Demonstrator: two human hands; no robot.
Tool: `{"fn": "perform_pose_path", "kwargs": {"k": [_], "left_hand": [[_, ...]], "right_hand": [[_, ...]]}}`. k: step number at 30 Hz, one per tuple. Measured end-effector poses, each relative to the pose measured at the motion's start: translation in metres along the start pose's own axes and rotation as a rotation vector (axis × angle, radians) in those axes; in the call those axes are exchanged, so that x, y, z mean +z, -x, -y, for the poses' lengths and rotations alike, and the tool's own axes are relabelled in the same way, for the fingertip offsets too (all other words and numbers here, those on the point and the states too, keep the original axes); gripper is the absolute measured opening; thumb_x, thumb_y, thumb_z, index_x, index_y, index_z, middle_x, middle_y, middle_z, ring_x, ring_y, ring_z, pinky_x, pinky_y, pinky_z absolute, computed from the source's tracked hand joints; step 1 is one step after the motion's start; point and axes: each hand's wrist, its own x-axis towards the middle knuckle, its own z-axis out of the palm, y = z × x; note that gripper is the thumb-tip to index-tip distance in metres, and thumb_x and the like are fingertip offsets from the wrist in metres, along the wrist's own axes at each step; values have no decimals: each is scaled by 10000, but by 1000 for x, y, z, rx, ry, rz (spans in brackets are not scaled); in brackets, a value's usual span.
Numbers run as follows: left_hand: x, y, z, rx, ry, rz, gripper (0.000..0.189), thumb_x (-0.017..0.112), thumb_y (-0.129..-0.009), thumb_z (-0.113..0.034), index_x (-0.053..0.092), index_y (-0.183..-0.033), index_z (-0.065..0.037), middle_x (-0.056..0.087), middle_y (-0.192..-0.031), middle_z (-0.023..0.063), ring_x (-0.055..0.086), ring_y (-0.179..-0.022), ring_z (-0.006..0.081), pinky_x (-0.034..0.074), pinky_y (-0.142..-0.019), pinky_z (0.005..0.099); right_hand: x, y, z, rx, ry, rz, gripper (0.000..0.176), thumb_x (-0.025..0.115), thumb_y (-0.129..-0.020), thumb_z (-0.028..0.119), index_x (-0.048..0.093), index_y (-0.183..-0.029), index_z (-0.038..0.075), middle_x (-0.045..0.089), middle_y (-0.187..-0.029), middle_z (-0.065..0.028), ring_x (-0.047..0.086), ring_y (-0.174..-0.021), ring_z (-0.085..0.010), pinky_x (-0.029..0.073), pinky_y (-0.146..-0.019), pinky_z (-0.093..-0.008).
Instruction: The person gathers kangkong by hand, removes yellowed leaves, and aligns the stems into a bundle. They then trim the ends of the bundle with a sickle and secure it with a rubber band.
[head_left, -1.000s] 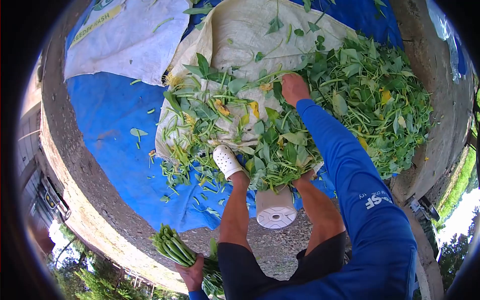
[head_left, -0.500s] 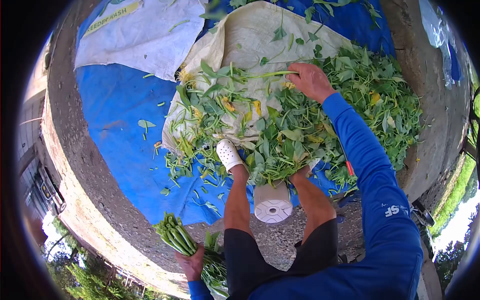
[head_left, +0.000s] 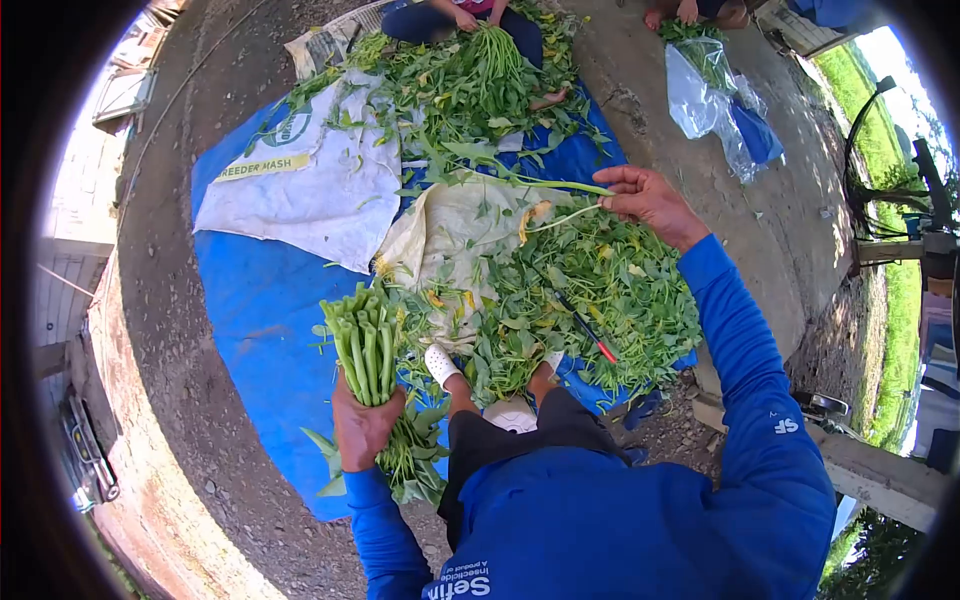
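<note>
My left hand [head_left: 365,425] is wrapped round a thick bunch of leafy green stalks [head_left: 364,345]. The cut stem ends point up and away, and the leaves hang below the fist. Out to the right, my right hand [head_left: 655,205] pinches a long green stalk [head_left: 560,184] between thumb and fingers. A thinner pale stem with a yellowed leaf [head_left: 536,213] also runs from these fingers. Below that hand spreads a loose pile of greens [head_left: 620,290]. A slim dark tool with a red end [head_left: 606,352] lies on the pile.
A blue tarp [head_left: 260,370] covers the ground, with a white printed sack [head_left: 310,205] and a beige sack [head_left: 465,215] on it. A co-worker's hands [head_left: 467,20] are at another heap of greens [head_left: 490,75]. Clear plastic [head_left: 695,100] lies at the right.
My left hand has come up and inward with its bunch. My right hand still grips a stalk, now farther out to the right. The view has tilted up, showing other people.
</note>
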Motion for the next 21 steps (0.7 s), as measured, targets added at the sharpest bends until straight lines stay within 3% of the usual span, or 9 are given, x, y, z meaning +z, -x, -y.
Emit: {"fn": "perform_pose_path", "kwargs": {"k": [2,6,11,13,16,19,21], "left_hand": [[-9,-9,-50,106,8,104,463,823,-820,-58,658,-1250,-2,773,-1073,87,696,-916,179,572,-873,346],[10,-28,-137,349,82,277,481,838,-813,-69,656,-1253,-4,759,-1072,74,681,-944,176,562,-897,349],[48,-63,-211,551,95,610,457,844,-759,-102,729,-1189,0,716,-955,41,652,-855,152,555,-817,337],[57,-64,-214,534,159,713,505,843,-748,-97,734,-1233,-7,720,-971,34,654,-861,147,555,-829,327],[60,-57,-212,488,168,786,543,840,-731,-88,734,-1258,-10,730,-1012,31,670,-884,136,559,-848,318],[62,-52,-213,420,163,846,559,846,-721,-84,723,-1259,7,731,-1028,36,683,-890,136,565,-853,324],[65,-50,-213,386,169,849,559,861,-718,-80,720,-1252,4,723,-1016,26,675,-887,132,562,-848,323]], "right_hand": [[9,31,59,-69,131,5,439,794,-971,97,701,-1391,6,798,-1088,-29,651,-832,-47,504,-696,-232],[33,72,141,-198,226,203,385,794,-978,125,736,-1337,-1,805,-1095,-43,665,-856,-52,533,-731,-248],[63,88,170,-352,342,291,399,795,-954,180,754,-1300,-16,800,-1005,-32,665,-845,-65,548,-750,-268],[60,103,173,-378,396,226,385,776,-938,208,778,-1248,-19,788,-914,-31,648,-781,-78,536,-711,-287],[33,124,167,-143,310,212,335,733,-980,179,790,-1248,-12,809,-960,-14,649,-794,-62,525,-719,-260],[23,127,148,-193,262,236,348,724,-941,243,796,-1193,15,786,-907,-38,653,-757,-114,541,-713,-332],[24,132,142,-309,416,153,324,717,-925,255,805,-1124,14,792,-896,-63,672,-744,-146,548,-706,-357]]}}
